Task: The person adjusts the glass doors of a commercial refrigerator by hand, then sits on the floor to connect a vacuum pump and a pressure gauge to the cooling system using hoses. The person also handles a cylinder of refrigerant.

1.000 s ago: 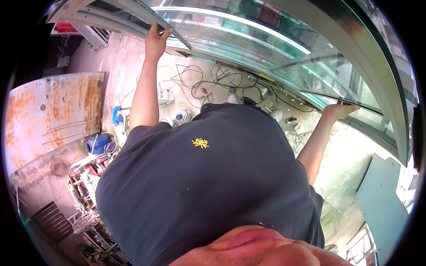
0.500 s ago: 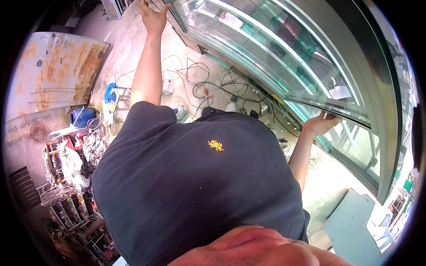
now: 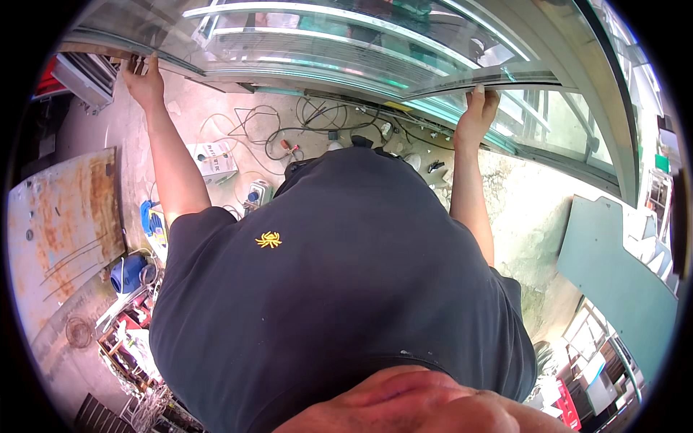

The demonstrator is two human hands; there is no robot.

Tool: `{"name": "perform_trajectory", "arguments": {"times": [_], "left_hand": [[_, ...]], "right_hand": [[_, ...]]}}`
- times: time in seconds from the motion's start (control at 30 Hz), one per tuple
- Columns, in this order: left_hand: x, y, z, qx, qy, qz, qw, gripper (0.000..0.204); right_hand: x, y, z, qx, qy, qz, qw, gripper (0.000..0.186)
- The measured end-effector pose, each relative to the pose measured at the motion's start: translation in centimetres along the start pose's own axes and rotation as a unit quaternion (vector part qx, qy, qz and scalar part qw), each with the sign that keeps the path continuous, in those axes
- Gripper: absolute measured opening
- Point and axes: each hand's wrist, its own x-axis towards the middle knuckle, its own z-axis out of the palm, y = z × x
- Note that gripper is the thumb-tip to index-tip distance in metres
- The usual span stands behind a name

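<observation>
- Clear, wide glass panel with a thin dark edge strip [image 3: 505, 61]: it lies ahead of the person. An uneven push from two far-apart hands could twist it; its edge could then chip against the broad, curved grey metal frame [image 3: 592, 79].
- Right hand [image 3: 478, 119]: thumb and fingers close narrowly on the strip, the glass rising beyond them.
- Left hand [image 3: 144, 86]: fingers meet the underside of a long grey metal rail [image 3: 166, 58]; how firmly they close cannot be told.
- Looped black cables [image 3: 274, 141], on the pale concrete floor [image 3: 527, 195]: a step could snag.
</observation>
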Motion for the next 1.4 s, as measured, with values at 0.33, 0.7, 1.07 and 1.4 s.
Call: {"name": "perform_trajectory", "arguments": {"times": [0.33, 0.7, 1.07, 1.4], "left_hand": [[-2.9, -1.7, 0.3, -0.013, -0.055, -0.047, 0.997, 0.042], [-1.9, -1.5, 1.8, 0.097, 0.007, -0.026, 0.995, 0.027], [-2.4, -4.2, 0.1, 0.002, -0.053, -0.057, 0.997, 0.026], [-42.1, -2.5, -8.0, 0.089, -0.702, -0.361, 0.608, 0.034]], "right_hand": [[-0.3, 1.6, -1.5, -0.079, -0.097, 0.039, 0.991, 0.042], [-0.7, 3.9, -0.4, -0.127, -0.038, 0.014, 0.991, 0.04], [0.5, 4.3, -1.8, -0.147, -0.063, 0.079, 0.984, 0.051], [-5.4, 9.3, -15.1, -0.185, -0.079, 0.177, 0.963, 0.047]]}}
